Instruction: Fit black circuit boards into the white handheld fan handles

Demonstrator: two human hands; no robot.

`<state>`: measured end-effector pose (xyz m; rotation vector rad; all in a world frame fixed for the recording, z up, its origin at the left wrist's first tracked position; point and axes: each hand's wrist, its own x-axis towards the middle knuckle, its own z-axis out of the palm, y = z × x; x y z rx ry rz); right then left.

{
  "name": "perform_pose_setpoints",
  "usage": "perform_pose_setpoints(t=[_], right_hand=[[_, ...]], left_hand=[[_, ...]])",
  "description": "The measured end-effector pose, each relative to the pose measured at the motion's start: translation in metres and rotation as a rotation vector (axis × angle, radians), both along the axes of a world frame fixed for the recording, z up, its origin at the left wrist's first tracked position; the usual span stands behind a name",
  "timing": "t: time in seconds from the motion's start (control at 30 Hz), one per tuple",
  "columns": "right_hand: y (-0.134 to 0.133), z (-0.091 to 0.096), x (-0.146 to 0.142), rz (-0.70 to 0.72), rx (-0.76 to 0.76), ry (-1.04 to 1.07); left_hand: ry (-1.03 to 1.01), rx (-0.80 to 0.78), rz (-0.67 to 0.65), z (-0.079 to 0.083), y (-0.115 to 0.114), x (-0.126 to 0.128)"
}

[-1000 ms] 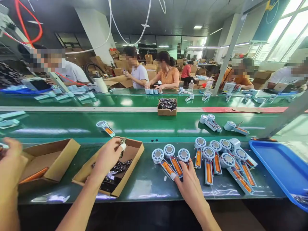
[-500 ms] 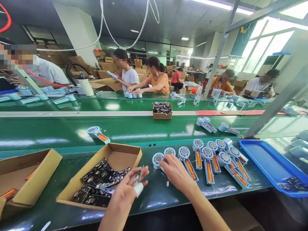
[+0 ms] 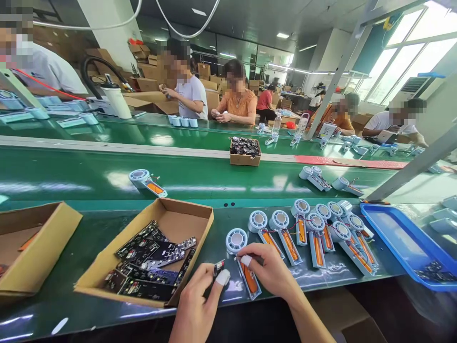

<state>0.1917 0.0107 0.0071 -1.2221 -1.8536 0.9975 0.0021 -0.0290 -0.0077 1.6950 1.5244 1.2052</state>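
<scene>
My left hand (image 3: 200,300) is closed around a small black circuit board (image 3: 218,269), held between thumb and fingers, with a white cover on the thumb. Just to its right, a light-blue handheld fan (image 3: 236,239) lies on the bench, its round head away from me and its open handle showing an orange battery (image 3: 250,281). Over the top of that handle, my right hand (image 3: 264,267) pinches with thumb and forefinger; what sits in the pinch is too small to make out. A white cover is on a right fingertip too.
A cardboard box (image 3: 91,267) of circuit boards stands left, another box (image 3: 57,247) beyond it. More open fans (image 3: 316,247) lie right, before a blue tray (image 3: 396,247). Across the green conveyor (image 3: 200,183) sit a small box of parts (image 3: 244,159) and several co-workers.
My left hand has turned over and closed on the circuit board. My right hand has come lower, over the nearest fan, which now lies apart from the others with its handle uncovered.
</scene>
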Motion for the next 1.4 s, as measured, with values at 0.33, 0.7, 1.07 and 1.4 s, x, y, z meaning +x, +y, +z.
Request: perform_pose_setpoints(t=[0.33, 0.7, 1.07, 1.4], right_hand=[[-0.009, -0.013, -0.005, -0.088, 0.099, -0.077], [-0.012, -0.01, -0.006, -0.107, 0.179, -0.208], [-0.011, 0.0, -0.02, 0.146, 0.622, -0.47], [-0.011, -0.013, -0.024, 0.055, 0.61, -0.393]], left_hand=[[-0.172, -0.226, 0.079, -0.017, -0.001, 0.015], [-0.219, -0.221, -0.018, -0.002, 0.018, 0.013], [-0.511, -0.574, 0.024, -0.009, 0.01, 0.008], [-0.588, -0.61, 0.133, -0.017, -0.007, -0.002]])
